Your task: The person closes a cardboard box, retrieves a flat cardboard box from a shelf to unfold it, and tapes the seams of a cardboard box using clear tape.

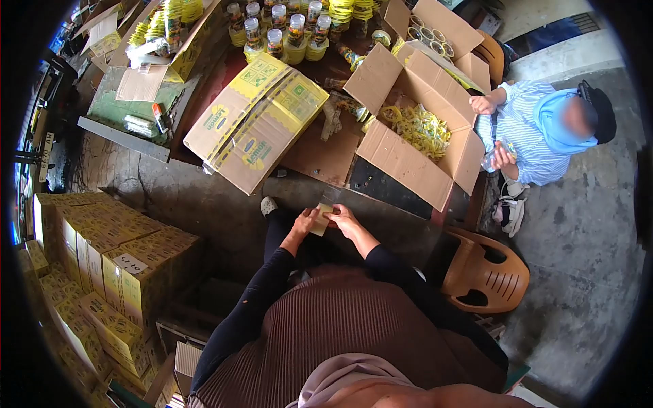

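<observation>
In front of my lap, my left hand [305,223] and my right hand [345,222] meet over a small flat yellowish-tan piece [321,220]. My left fingers close on its left edge, and my right thumb and fingers pinch the other side. Whether it is card, paper or a packet I cannot make out. Beyond my hands, a taped carton [255,126] with yellow print lies tilted across the table edge. To the right of it stands an open carton [415,132] with a heap of yellow strips or wrappers [418,129] inside.
Capped jars [296,30] stand on yellow stacks at the back. A person [530,129] holding a clear container is on the right. A brown plastic chair [486,272] is at my right, and stacked yellow cartons [115,238] are at my left. An orange-capped tube [159,117] lies on the green table.
</observation>
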Tool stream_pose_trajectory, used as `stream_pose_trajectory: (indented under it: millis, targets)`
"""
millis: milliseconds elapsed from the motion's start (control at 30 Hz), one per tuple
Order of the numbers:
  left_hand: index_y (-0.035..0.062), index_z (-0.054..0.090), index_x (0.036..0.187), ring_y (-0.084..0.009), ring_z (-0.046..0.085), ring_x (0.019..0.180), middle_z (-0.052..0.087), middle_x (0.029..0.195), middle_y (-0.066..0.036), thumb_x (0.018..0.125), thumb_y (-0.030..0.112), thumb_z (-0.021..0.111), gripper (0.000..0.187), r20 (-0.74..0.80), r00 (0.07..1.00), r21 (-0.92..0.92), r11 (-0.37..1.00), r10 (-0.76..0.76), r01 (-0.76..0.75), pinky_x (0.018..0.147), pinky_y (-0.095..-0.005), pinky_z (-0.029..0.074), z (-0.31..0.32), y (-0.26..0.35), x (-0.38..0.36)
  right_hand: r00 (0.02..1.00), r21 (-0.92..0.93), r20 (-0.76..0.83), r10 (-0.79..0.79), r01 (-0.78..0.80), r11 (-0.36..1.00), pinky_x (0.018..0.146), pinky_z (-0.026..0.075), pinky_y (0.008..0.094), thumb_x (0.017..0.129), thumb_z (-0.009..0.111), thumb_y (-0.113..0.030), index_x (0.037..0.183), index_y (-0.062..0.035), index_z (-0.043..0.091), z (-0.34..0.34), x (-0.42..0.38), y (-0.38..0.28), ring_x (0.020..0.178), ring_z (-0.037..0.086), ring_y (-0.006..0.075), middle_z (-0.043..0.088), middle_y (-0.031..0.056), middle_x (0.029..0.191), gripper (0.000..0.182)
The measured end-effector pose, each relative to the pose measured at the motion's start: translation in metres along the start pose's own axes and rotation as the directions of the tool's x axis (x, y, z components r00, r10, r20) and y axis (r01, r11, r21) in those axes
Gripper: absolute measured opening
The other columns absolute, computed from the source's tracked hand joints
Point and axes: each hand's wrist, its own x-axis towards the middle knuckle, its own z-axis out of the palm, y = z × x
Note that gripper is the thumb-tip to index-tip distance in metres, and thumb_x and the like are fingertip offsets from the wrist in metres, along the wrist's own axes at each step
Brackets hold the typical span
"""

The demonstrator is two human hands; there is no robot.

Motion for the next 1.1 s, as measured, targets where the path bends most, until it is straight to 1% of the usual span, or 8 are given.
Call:
stream_pose_trajectory:
  millis: [100,233,300,367,467,633,1000,1100]
  targets:
    - [0.0012,0.054,0.122,-0.0257,0.060,0.102,0.060,0.115,-0.018,0.085,0.036,0.061,0.051,0.082,0.996,-0.003,0.999,-0.043,0.044,0.084,-0.0327,0.047,-0.008,0.018,0.003,0.998,0.030,0.044,-0.036,0.034,0.999,0.069,0.055,0.0323,0.080,0.070,-0.007,0.127,0.0042,0.041,-0.004,0.004,0.004,0.092,0.061,0.0214,0.057,0.0133,0.103,0.056]
    - [0.0024,0.052,0.126,-0.0213,0.058,0.100,0.060,0.114,-0.013,0.082,0.028,0.066,0.053,0.190,0.973,-0.465,0.860,-0.134,0.209,0.085,-0.0315,0.046,-0.018,0.047,0.000,0.995,0.004,0.093,0.047,-0.048,0.999,0.072,0.054,0.0319,0.086,0.065,-0.019,0.128,0.0031,0.039,-0.005,-0.008,-0.014,0.094,0.062,0.0210,0.058,0.0144,0.108,0.054]
    - [0.0024,0.051,0.127,-0.0200,0.058,0.099,0.060,0.114,-0.012,0.081,0.026,0.067,0.054,0.167,0.980,-0.450,0.876,-0.106,0.171,0.086,-0.0314,0.046,-0.018,0.048,0.005,0.997,-0.644,-0.065,-0.030,-0.019,0.765,0.084,0.050,0.0400,0.086,0.062,-0.036,0.120,0.0075,0.048,-0.004,-0.005,-0.036,0.102,0.060,0.0340,0.060,0.0229,0.111,0.056]
    - [0.0032,0.050,0.129,-0.0192,0.057,0.101,0.059,0.115,-0.012,0.082,0.024,0.066,0.054,0.192,0.970,-0.395,0.893,-0.147,0.214,0.085,-0.0317,0.046,-0.019,0.048,0.008,0.985,-0.806,-0.041,-0.170,0.068,0.588,0.089,0.046,0.0402,0.083,0.059,-0.049,0.110,0.0068,0.056,-0.004,-0.005,-0.073,0.104,0.058,0.0364,0.059,0.0238,0.112,0.062]
    - [0.0047,0.052,0.125,-0.0178,0.060,0.089,0.062,0.105,-0.010,0.080,0.023,0.065,0.050,0.229,0.962,-0.510,0.824,-0.147,0.247,0.076,-0.0305,0.049,-0.019,0.049,0.012,0.854,-0.703,-0.139,-0.501,0.271,0.657,0.073,0.050,0.0377,0.084,0.062,-0.038,0.093,0.0002,0.062,0.000,0.022,-0.110,0.085,0.064,0.0300,0.067,0.0169,0.090,0.039]
    - [0.0031,0.055,0.120,-0.0190,0.060,0.088,0.062,0.100,-0.010,0.081,0.021,0.063,0.044,0.206,0.972,-0.441,0.876,-0.114,0.196,0.076,-0.0315,0.049,-0.019,0.050,0.016,0.860,-0.238,-0.234,-0.453,0.401,0.885,0.065,0.047,0.0285,0.085,0.066,-0.033,0.103,0.0014,0.060,0.004,0.106,-0.147,0.072,0.057,0.0124,0.064,0.0055,0.085,0.039]
    - [0.0098,0.067,0.099,-0.0341,0.063,0.088,0.066,0.089,-0.019,0.083,0.038,0.061,0.033,-0.081,0.996,-0.097,0.995,-0.028,0.021,0.075,-0.0397,0.050,-0.008,0.036,0.022,0.888,0.071,-0.444,-0.119,0.167,0.983,0.055,0.044,0.0335,0.084,0.063,-0.009,0.094,-0.0015,0.058,0.019,0.146,-0.185,0.061,0.052,0.0137,0.054,0.0011,0.067,0.014]
    - [0.0117,0.068,0.097,-0.0354,0.063,0.087,0.066,0.089,-0.019,0.084,0.039,0.061,0.031,-0.110,0.994,-0.025,1.000,-0.016,0.013,0.074,-0.0412,0.050,-0.005,0.033,0.026,0.691,-0.639,-0.274,-0.668,0.388,0.664,0.061,0.046,0.0357,0.080,0.067,-0.012,0.079,0.0006,0.060,0.013,0.111,-0.173,0.062,0.057,0.0221,0.060,0.0098,0.067,0.015]
